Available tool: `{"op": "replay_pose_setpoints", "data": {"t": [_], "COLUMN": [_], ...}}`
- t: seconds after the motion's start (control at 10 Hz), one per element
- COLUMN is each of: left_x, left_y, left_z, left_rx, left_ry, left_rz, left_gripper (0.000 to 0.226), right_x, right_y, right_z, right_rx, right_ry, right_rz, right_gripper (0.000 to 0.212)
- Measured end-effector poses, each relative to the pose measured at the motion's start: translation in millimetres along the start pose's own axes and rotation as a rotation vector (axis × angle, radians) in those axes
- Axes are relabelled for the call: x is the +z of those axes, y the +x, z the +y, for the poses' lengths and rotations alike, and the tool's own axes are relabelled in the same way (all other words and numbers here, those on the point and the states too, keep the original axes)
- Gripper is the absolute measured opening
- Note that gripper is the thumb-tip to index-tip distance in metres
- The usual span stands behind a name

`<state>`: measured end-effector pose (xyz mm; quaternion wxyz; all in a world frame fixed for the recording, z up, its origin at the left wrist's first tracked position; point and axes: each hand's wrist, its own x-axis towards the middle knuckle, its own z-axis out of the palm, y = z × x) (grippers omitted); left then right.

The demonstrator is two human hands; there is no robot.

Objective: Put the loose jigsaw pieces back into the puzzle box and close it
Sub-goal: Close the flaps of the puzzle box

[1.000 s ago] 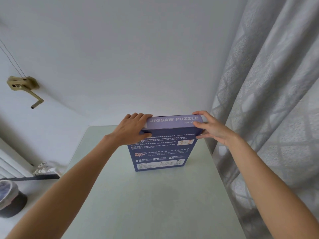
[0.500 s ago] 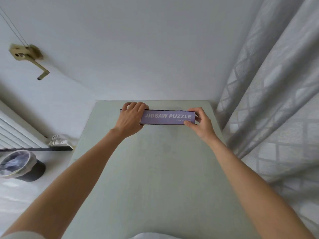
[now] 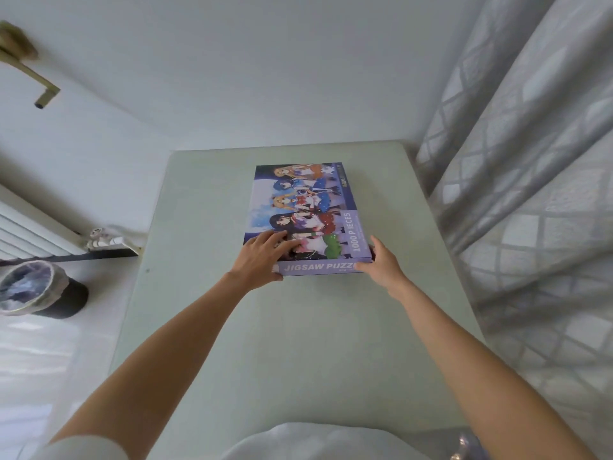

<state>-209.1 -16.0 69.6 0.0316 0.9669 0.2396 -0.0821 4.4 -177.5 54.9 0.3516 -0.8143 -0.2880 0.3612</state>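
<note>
A closed purple jigsaw puzzle box (image 3: 303, 200) lies flat on the pale green table (image 3: 298, 343), its cartoon picture side up and its near edge reading "JIGSAW PUZZLE". My left hand (image 3: 262, 257) grips the box's near left corner, fingers spread on the lid and thumb on the near edge. My right hand (image 3: 381, 263) holds the near right corner, fingers around its side. No loose pieces show anywhere on the table.
A grey patterned curtain (image 3: 530, 194) hangs along the table's right side. A white wall stands behind the table. On the floor at left are a black bin with a plastic liner (image 3: 36, 290) and a white radiator (image 3: 30, 230).
The box stood upright on its edge a second ago; both hands have tipped it away and laid it flat, picture side up. The view has tilted further down.
</note>
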Motion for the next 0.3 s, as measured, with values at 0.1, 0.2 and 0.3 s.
{"op": "replay_pose_setpoints", "data": {"t": [0.1, 0.2, 0.3], "left_x": [16, 23, 16], "left_y": [-12, -19, -23], "left_z": [0, 2, 7], "left_rx": [-0.001, -0.026, -0.085], "left_ry": [-0.038, -0.110, -0.177], "left_rz": [-0.018, -0.034, -0.011], "left_gripper": [0.081, 0.057, 0.045], "right_x": [17, 26, 27], "right_y": [-10, -14, -20], "right_z": [2, 1, -4], "right_rx": [0.075, 0.111, 0.096], "right_ry": [0.092, 0.136, 0.102], "right_rz": [-0.017, -0.031, 0.003], "right_gripper": [0.050, 0.042, 0.048]}}
